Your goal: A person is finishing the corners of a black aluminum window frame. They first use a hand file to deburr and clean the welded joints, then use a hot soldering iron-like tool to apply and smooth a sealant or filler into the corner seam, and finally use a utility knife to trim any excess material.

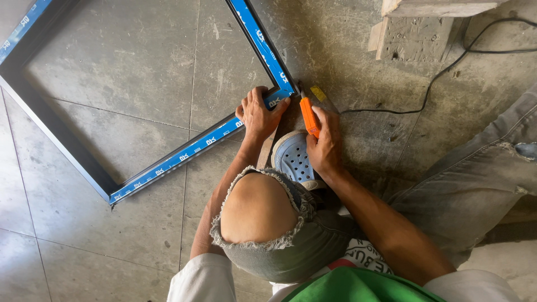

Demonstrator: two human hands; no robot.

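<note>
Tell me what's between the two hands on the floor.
In the head view, the frame's corner lies between the left hand and the right hand, which holds an orange tool.

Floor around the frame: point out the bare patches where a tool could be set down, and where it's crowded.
Bare tile lies inside the metal frame and on the floor below its lower rail. Crowded: the frame corner, where the left hand, the right hand with the orange tool and the shoe bunch up. The cable crosses the right side.
</note>
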